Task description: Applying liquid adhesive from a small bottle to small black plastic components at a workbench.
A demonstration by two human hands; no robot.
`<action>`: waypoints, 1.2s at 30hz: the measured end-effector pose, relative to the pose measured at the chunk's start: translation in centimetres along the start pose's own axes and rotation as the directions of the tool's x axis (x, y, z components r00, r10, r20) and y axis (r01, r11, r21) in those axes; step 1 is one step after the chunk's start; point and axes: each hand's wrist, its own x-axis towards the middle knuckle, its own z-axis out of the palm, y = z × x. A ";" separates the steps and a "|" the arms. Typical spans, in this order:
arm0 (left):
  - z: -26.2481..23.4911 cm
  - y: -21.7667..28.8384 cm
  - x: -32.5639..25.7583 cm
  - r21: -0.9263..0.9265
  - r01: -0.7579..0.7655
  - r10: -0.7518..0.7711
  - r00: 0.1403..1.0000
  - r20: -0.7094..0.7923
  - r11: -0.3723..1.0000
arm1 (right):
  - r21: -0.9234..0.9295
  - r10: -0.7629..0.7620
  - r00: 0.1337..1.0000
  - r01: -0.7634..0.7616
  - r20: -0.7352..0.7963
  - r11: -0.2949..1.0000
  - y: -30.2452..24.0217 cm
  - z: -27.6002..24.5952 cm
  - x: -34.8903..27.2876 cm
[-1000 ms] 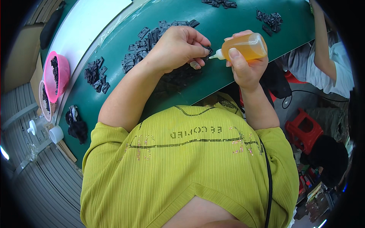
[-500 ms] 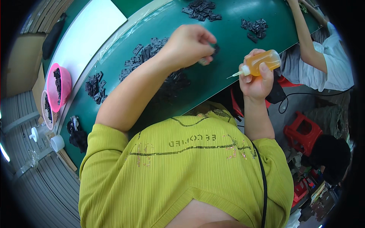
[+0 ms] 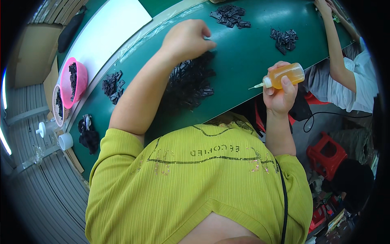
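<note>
In my right hand [image 3: 280,95] is a squeeze bottle [image 3: 287,75] of amber liquid, gripped with its thin needle tip pointing left over the table edge. My left hand [image 3: 189,42] hovers over the far side of a large pile of small black plastic pieces [image 3: 191,81]. Its fingers curl inward, and what they hold, if anything, is hidden. My left forearm covers part of that pile. Smaller heaps of black pieces [image 3: 229,16] lie at the far side, with another heap [image 3: 113,86] left of my forearm.
The green table [image 3: 239,53] curves around in front of me. A pink basket [image 3: 81,83] with black pieces stands at the left, near a white cup [image 3: 66,141] and a dark cloth [image 3: 87,136]. At the right sit a co-worker [image 3: 345,77] and a red stool [image 3: 327,154].
My left hand has moved left, away from the bottle and back over the large pile. My right hand still holds the bottle in much the same pose. The whole view has shifted slightly.
</note>
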 end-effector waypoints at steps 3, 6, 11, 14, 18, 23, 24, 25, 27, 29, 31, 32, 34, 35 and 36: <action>-0.2 -0.7 0.1 0.116 0.084 -0.097 0.989 0.116 0.990 | -0.015 0.015 1.000 -0.015 0.003 1.000 0.3 1.0 0.3; 0.1 -0.7 0.2 -0.016 0.147 -0.143 0.977 0.160 0.989 | -0.004 0.041 0.999 -0.041 0.029 0.999 0.6 2.0 0.4; -0.3 -1.3 -1.6 -0.356 0.150 -0.156 0.988 0.014 0.922 | -0.027 0.066 0.998 -0.065 0.023 0.997 1.0 2.5 0.5; -0.9 -0.9 -3.3 -0.607 0.299 -0.187 0.952 0.242 0.736 | -0.011 0.082 0.997 -0.082 -0.005 0.997 1.3 3.0 0.7; -0.1 0.2 -5.1 -0.739 0.393 -0.142 0.913 0.381 0.547 | 0.014 0.074 0.996 -0.073 -0.049 0.997 1.8 3.8 1.7; 1.0 0.1 -5.4 -0.791 0.406 -0.108 0.908 0.404 0.457 | -0.078 -0.007 0.997 0.001 -0.074 0.997 3.0 4.6 2.5; 1.0 0.0 -5.4 -0.790 0.412 -0.109 0.906 0.409 0.454 | -0.141 -0.065 0.997 0.059 -0.035 0.988 3.1 4.5 2.6; 0.9 0.0 -5.3 -0.767 0.407 -0.106 0.905 0.412 0.496 | -0.202 -0.119 0.993 0.118 0.007 0.972 3.2 4.5 2.5; 0.9 0.1 -5.2 -0.742 0.406 -0.104 0.902 0.419 0.534 | -0.260 -0.138 0.990 0.135 0.005 0.956 3.4 4.6 2.3; 0.8 0.4 -5.2 -0.698 0.426 -0.137 0.892 0.431 0.575 | -0.316 -0.157 0.988 0.151 0.006 0.937 3.5 4.5 2.0; 0.7 0.5 -5.2 -0.697 0.442 -0.142 0.884 0.446 0.564 | -0.420 -0.163 0.982 0.188 0.094 0.888 3.5 4.5 1.7; 0.7 0.5 -5.2 -0.695 0.456 -0.146 0.877 0.458 0.556 | -0.421 -0.161 0.983 0.185 0.092 0.888 3.5 4.5 1.6; 0.8 0.4 -5.2 -0.705 0.456 -0.143 0.877 0.458 0.543 | -0.459 -0.160 0.981 0.192 0.110 0.867 3.4 4.7 1.5; 0.8 0.4 -5.2 -0.716 0.455 -0.138 0.879 0.456 0.531 | -0.459 -0.158 0.982 0.190 0.108 0.868 3.5 4.6 1.4; 0.9 0.4 -5.2 -0.715 0.456 -0.139 0.878 0.457 0.530 | -0.457 -0.156 0.981 0.191 0.113 0.869 3.5 4.5 1.5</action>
